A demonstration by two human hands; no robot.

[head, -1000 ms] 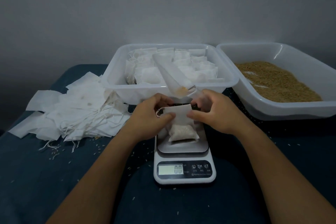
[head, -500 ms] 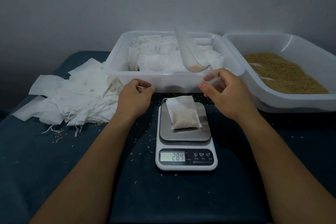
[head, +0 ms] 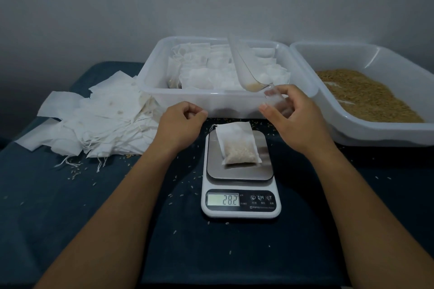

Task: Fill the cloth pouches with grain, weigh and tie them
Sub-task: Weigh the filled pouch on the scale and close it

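Pouch [head: 237, 144] with grain lies flat on the steel plate of the scale [head: 240, 212], its long axis running away from the person, grain end near, open end toward the far desk edge and tilted a little left. The display reads 28.2. Left hand [head: 180, 124] hovers just left of the scale, fingers loosely curled, holding nothing. Right hand [head: 292, 115] hovers to the right, fingers pinching a clear scoop [head: 244, 70] over the tray of pouches [head: 150, 73].
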